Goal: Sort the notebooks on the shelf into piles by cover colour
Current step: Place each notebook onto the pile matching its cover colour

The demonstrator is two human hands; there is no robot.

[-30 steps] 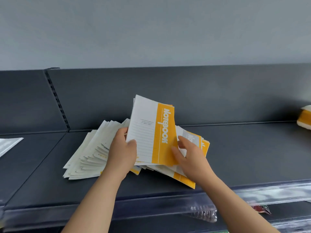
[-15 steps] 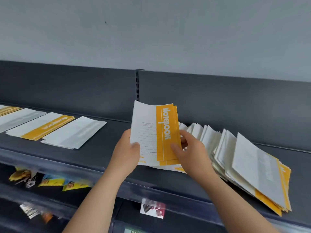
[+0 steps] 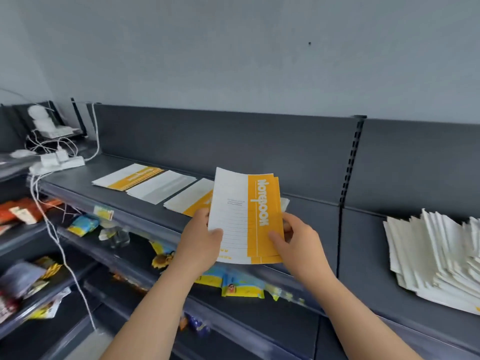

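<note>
A small bundle of orange-and-white notebooks [image 3: 246,216] is held upright above the front edge of the shelf [image 3: 306,211], the top cover showing a white ruled panel and an orange band with the word "Notebook" printed along it; at least two orange edges are fanned out behind that cover. The bundle is gripped from both sides: the left hand [image 3: 200,237] is closed on its lower left edge with the thumb on the cover, and the right hand [image 3: 293,242] is clamped on the lower right, thumb on the orange band, fingers hidden behind. Just behind the bundle, a pile with an orange band [image 3: 189,202] lies flat on the shelf, partly hidden by the held covers. Further left, a grey-and-white pile [image 3: 161,187] lies beside it, and beyond that another orange-banded pile [image 3: 130,176]. Well apart to the right, past the slotted upright, a large fanned heap of unsorted notebooks [image 3: 436,258] rests on the shelf. A power strip with white cables [image 3: 59,161] sits at the far left end, and packets hang on the shelves below. The step in hand appears to be the carrying of orange covers to their pile. The next move would call for the bundle to be lowered flat onto a matching orange pile, squared up, and released by both hands.
</note>
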